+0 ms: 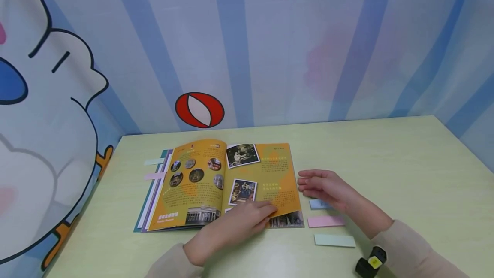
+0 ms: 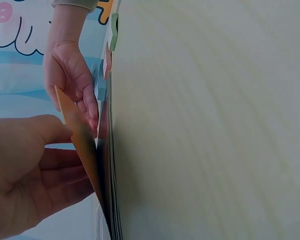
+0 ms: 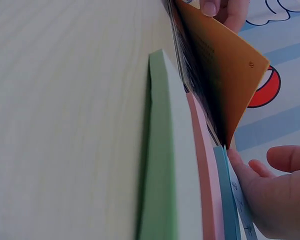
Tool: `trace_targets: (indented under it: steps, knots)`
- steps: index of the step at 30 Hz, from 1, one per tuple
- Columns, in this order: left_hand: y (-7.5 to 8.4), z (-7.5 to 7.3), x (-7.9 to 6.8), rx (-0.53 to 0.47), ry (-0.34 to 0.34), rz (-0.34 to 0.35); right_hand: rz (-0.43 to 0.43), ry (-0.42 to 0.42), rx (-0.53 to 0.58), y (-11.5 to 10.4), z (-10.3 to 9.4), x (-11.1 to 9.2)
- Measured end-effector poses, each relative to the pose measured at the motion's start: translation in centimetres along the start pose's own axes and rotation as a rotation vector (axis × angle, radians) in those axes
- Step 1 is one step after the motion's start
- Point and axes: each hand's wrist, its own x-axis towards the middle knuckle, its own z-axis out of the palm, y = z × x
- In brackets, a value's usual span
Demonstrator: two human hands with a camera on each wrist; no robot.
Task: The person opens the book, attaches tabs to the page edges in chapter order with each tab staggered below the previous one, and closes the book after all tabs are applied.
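Observation:
An open magazine with orange pages lies on the table. At its lower right, my left hand pinches the bottom edge of the right-hand page, which is lifted off the pages beneath. Beside the magazine's right edge is my right hand, fingers extended toward the page and holding nothing; in the right wrist view its fingertips are right at the raised page's corner. Partly under this hand lies a blue sticky-note pad. A pink pad and a pale green pad lie nearer the front.
Pale green and pink tabs stick out from the magazine's left side. A black device with a yellow label is at the right sleeve. Behind the table hangs a blue striped backdrop with a cartoon figure.

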Motion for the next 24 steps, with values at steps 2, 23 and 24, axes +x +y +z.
trace_targets:
  steps: [2,23,24]
  knots:
    - [0.0,-0.1,0.0,-0.024,-0.006,-0.011,0.004,-0.010,0.032,0.0,0.0,0.0]
    - [-0.2,-0.5,-0.5,-0.055,0.052,0.019,0.082,0.070,0.231,-0.9,1.9,0.9]
    - [-0.2,-0.5,-0.5,-0.048,0.053,0.020,0.083,0.069,0.230,-1.0,2.0,0.9]
